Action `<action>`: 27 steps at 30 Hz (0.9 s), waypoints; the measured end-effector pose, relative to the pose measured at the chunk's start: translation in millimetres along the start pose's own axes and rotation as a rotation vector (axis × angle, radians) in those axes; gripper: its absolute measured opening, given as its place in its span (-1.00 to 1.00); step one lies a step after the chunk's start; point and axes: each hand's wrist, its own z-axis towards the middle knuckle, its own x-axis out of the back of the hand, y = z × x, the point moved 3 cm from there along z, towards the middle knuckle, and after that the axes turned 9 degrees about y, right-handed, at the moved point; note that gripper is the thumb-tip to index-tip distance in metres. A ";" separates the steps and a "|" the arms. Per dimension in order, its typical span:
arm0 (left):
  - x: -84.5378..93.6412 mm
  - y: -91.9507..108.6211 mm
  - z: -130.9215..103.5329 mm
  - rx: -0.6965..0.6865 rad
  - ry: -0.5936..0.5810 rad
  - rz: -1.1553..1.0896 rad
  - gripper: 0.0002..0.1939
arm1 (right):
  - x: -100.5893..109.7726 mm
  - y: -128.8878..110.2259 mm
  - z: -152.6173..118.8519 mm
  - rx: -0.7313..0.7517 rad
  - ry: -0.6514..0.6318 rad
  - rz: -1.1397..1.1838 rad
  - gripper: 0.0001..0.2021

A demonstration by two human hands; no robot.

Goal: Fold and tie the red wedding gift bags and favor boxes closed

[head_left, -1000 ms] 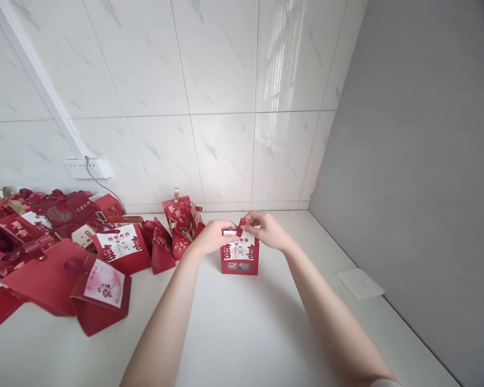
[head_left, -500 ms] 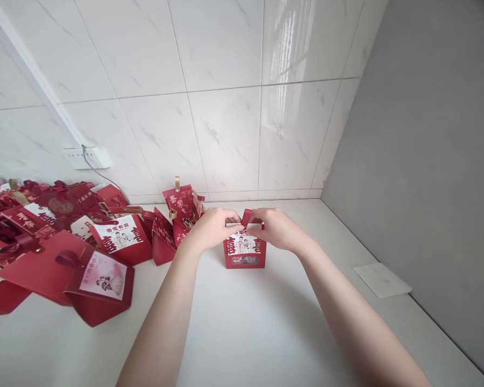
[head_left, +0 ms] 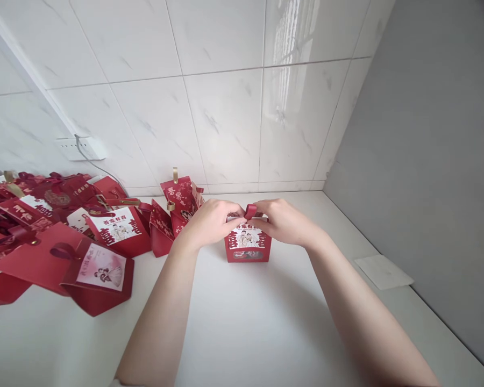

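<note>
A small red gift box [head_left: 248, 255] stands upright on the white table. Its front carries a white panel with a printed couple and red characters, and a clear window below shows something inside. From its top rises a dark red ribbon loop [head_left: 250, 210]. My left hand [head_left: 220, 219] pinches the box's top edge on the left, thumb in front and fingers behind. On the right, my right hand [head_left: 284, 219] grips the same edge in the same way. Both sets of fingertips meet near the ribbon, and those behind the box are partly hidden.
Many red gift boxes [head_left: 119, 231] crowd the table's left side, one with a pink card [head_left: 101, 271] nearest me. A taller red box [head_left: 177, 196] stands by the tiled wall. A socket [head_left: 80, 149] with a cable is on the wall. White paper [head_left: 383, 271] lies beside the grey panel [head_left: 435, 161].
The view has tipped down slightly, so the wall tiles sit higher. Both hands stay on the box's top edge, and the ribbon loop stands more visibly between them.
</note>
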 end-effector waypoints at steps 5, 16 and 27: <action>-2.4 -5.5 -0.4 0.015 -0.025 -0.100 -0.83 | -3.7 -1.3 -0.3 0.006 -0.028 -0.013 -0.84; 0.0 -16.5 -4.1 0.157 -0.170 -0.347 -0.84 | 0.5 1.7 -4.9 -0.127 -0.135 0.159 -0.85; -1.1 -8.5 -2.0 0.201 -0.265 0.027 -0.78 | -4.2 -1.1 3.0 -0.107 0.029 0.138 -0.86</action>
